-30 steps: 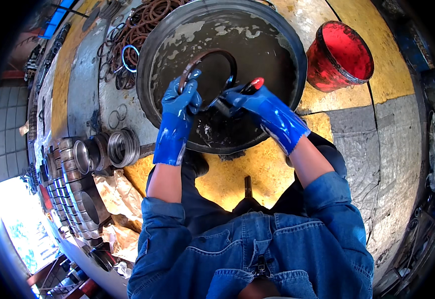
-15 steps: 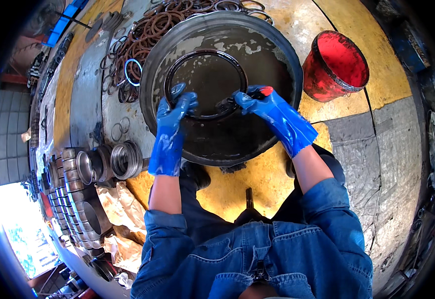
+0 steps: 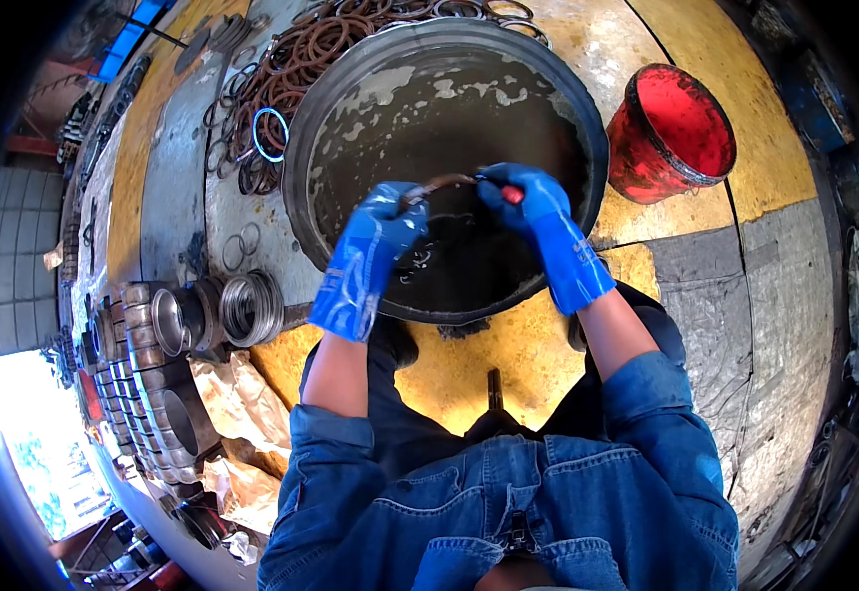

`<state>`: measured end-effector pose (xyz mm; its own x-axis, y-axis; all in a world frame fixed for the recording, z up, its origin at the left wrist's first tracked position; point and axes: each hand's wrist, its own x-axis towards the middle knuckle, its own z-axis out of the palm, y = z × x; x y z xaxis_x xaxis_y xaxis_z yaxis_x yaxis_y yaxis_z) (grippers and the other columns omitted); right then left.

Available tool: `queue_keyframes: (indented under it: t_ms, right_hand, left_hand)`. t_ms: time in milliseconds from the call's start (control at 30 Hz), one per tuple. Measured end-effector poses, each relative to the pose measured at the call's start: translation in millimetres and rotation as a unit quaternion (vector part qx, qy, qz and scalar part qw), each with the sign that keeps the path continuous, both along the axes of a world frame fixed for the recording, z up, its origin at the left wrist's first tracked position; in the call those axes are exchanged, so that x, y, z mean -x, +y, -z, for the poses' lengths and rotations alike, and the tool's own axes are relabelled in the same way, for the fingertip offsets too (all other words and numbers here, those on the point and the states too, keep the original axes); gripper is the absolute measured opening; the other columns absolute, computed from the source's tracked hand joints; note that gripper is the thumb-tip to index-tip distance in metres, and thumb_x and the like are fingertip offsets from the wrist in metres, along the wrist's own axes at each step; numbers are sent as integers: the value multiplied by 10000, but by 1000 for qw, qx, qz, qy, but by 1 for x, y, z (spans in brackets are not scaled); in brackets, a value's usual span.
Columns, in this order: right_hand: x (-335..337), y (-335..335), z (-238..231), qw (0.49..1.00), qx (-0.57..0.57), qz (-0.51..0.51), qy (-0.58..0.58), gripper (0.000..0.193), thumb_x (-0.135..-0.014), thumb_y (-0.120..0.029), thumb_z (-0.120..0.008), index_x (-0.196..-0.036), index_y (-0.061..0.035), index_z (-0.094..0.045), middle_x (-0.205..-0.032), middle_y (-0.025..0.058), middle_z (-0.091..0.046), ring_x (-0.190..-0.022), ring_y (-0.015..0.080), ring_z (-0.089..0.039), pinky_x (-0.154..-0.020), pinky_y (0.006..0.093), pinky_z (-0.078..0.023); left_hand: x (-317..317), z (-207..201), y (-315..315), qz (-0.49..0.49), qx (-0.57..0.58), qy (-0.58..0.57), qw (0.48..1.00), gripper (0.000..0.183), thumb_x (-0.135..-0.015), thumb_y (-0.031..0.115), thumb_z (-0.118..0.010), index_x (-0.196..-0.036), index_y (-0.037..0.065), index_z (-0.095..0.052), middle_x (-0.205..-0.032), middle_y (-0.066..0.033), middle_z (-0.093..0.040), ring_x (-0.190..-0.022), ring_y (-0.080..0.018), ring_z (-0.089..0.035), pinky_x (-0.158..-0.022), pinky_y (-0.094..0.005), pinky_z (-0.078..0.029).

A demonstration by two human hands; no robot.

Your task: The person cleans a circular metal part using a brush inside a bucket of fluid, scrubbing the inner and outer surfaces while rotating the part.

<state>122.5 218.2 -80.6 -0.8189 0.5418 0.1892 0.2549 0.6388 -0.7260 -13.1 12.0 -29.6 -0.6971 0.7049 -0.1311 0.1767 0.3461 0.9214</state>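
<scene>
Above a wide round basin of dark liquid, my left hand in a blue rubber glove closes on one side of a dark metal ring. My right hand, gloved the same way, grips the ring's other side. Only a short brown arc of the ring shows between the hands; the rest is hidden, and I cannot tell how much lies in the liquid. A small red thing shows at my right fingers, its kind unclear.
A red bucket stands right of the basin. Rusty rings lie heaped behind it to the left. Metal sleeves are stacked at left, next to bundled thin rings and brown paper. My knees flank the basin's near side.
The ring was held up with its full circle showing; now it is tipped and lower, with only an arc visible. My left hand has moved right, closer to my right hand.
</scene>
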Motion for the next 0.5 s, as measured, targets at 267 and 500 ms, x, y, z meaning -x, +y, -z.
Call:
queue_keyframes:
  t_ms: [267, 500]
  right_hand:
    - [6, -7, -25, 930, 362, 11, 61, 252, -921, -217, -734, -1109, -50, -754, -942, 67, -756, -864, 121, -686, -840, 281, -546]
    - [14, -57, -56, 931, 173, -171, 271, 253, -903, -84, -739, -1151, -32, -733, -1086, 129, -752, -983, 220, -720, -901, 321, -555]
  left_hand:
    - [17, -10, -11, -161, -69, -282, 943, 263, -956, 194, -704, -1191, 76, -690, -743, 4, -655, -526, -43, -501, -489, -186, -366]
    - [3, 12, -5, -187, -79, -262, 944, 246, -945, 162, -704, -1178, 86, -684, -717, 2, -623, -473, -59, -467, -444, -194, -347]
